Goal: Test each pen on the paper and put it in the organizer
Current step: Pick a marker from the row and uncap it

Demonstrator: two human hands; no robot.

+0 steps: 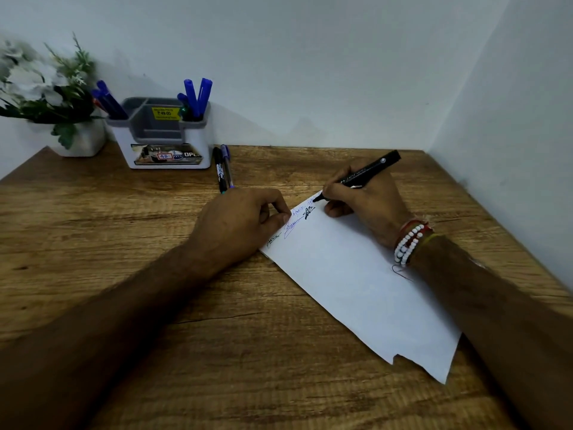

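Note:
My right hand [362, 203] grips a black marker [369, 173], and its tip touches the far corner of the white paper [356, 280] beside blue and black scribbles. My left hand [245, 218] rests on the paper's far left edge with fingers curled, thumb pressing the sheet. The white and grey organizer [164, 144] stands at the back left, with blue pens [197, 96] in its right slot and more blue pens [108, 100] in its left slot. A black pen [219, 170] and a blue pen [227, 169] lie on the table right of the organizer.
A white pot of artificial flowers [46, 91] stands left of the organizer in the back corner. Walls close the wooden table [124, 228] at the back and on the right. The paper's near corner is torn.

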